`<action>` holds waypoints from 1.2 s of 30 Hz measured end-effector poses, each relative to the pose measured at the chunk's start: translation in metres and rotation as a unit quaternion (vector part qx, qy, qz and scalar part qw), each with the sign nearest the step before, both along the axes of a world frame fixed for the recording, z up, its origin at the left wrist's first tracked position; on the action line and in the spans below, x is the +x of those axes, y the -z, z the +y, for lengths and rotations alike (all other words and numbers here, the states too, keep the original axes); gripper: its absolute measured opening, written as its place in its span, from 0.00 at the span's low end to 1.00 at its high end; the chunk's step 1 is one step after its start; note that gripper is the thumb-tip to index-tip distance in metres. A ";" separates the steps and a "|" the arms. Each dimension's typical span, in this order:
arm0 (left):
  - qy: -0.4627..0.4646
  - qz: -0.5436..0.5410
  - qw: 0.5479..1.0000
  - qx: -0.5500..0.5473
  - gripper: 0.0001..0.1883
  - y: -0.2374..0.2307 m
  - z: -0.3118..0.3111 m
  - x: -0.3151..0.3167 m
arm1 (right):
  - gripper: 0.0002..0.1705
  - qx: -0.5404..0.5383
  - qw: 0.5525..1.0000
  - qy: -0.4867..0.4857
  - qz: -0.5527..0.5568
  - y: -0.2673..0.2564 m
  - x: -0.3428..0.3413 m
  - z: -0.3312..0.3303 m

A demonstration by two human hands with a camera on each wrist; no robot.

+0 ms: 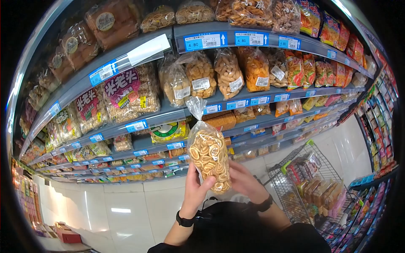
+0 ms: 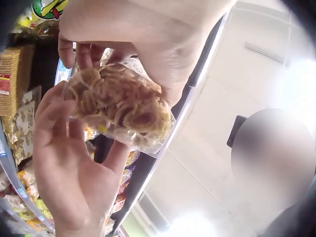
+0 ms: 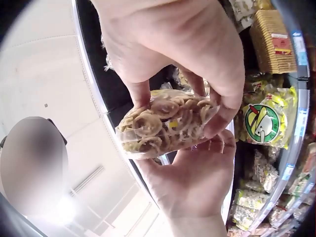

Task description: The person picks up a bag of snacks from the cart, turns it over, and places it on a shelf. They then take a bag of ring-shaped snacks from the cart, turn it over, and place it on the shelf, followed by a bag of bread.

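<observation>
A clear bag of ring-shaped snacks (image 1: pixel 209 156) is held roughly upright before the shelves (image 1: pixel 168 117), its gathered top (image 1: pixel 196 108) uppermost. It is gripped between the left hand (image 1: pixel 195 185), thumb across its front, and the right hand (image 1: pixel 248 181), curled round the opposite side. The slick film could slip if either grip is eased; the brittle-looking rings could be cracked by squeezing or by a drop onto the floor (image 1: pixel 126 194). The shopping cart (image 1: pixel 282 187) stands near the right arm.
</observation>
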State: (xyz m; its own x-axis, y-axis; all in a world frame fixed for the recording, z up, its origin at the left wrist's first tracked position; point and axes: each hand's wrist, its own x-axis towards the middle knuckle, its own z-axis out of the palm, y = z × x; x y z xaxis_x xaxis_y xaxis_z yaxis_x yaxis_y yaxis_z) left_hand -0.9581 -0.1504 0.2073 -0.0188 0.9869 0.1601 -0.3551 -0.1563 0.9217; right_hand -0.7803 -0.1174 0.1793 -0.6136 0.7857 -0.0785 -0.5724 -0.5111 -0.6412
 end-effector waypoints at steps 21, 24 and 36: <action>0.003 0.080 0.997 0.016 0.32 0.001 -0.003 0.001 | 0.43 0.067 0.995 0.071 0.033 -0.005 0.002 -0.006; 0.000 0.007 1.000 -0.015 0.31 -0.003 -0.002 0.003 | 0.42 0.126 0.980 0.152 -0.038 -0.017 -0.005 0.000; 0.032 -0.098 0.993 -0.058 0.27 0.002 -0.010 -0.002 | 0.34 0.112 0.979 0.153 -0.073 -0.023 0.000 -0.004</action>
State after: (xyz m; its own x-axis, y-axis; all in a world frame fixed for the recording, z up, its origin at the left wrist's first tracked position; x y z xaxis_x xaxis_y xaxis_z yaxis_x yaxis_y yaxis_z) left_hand -0.9599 -0.1601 0.2050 0.0245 0.9987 0.0439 -0.5348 -0.0240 0.8447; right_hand -0.7806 -0.1210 0.2028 -0.3423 0.9384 0.0480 -0.5704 -0.1669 -0.8042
